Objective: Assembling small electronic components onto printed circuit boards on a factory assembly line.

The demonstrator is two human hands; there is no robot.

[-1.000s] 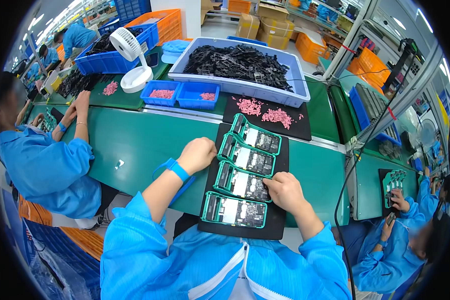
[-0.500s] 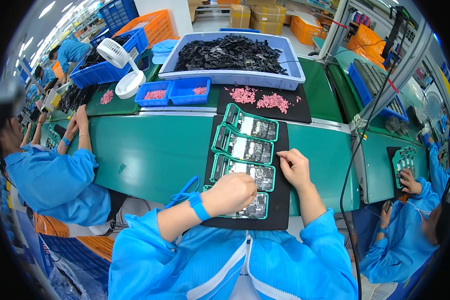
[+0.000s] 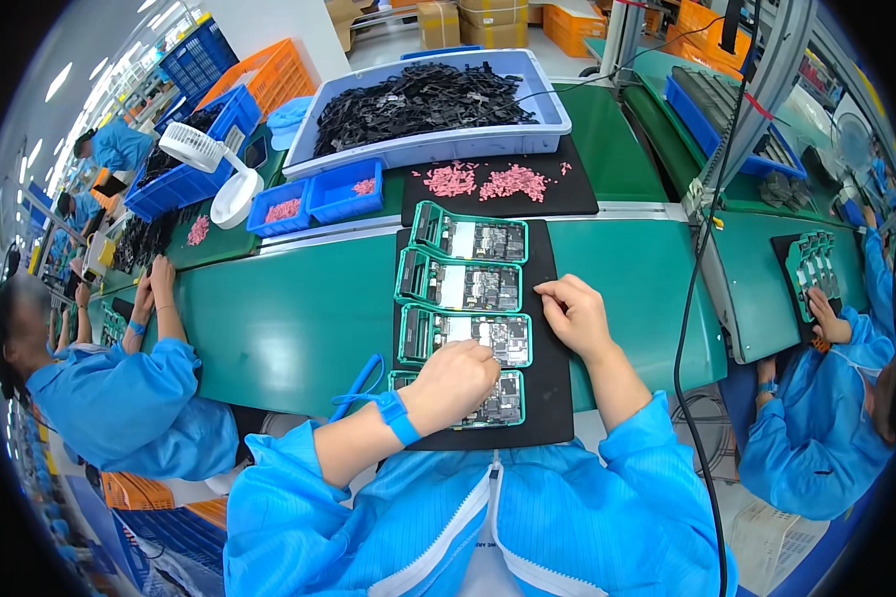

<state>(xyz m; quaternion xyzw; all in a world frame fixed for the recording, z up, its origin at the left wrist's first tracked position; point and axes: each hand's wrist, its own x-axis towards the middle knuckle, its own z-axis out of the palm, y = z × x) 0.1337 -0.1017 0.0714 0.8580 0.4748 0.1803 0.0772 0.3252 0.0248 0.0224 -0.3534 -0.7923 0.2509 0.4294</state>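
A column of several green-framed trays with circuit boards (image 3: 488,286) lies on a black mat (image 3: 548,388) before me. My left hand (image 3: 453,383), with a blue strap at the wrist, is over the two nearest boards. Its fingers are closed in a pinch, and whatever they hold is hidden. The hand covers part of the nearest tray (image 3: 508,400). At the right edge of the mat, beside the second and third trays, my right hand (image 3: 577,313) has its fingers curled together. I cannot make out anything in them.
Pink small pieces (image 3: 513,183) lie in heaps on a dark mat beyond the trays. Behind them stands a large pale bin (image 3: 438,146) of black parts, with two small blue bins (image 3: 346,204) beside it. A black cable (image 3: 689,348) hangs at right. Co-workers sit on both sides.
The whole view has shifted and tilted slightly. My left hand stays over the nearest boards, its fingertips a little farther up; my right hand remains by the mat's right edge.
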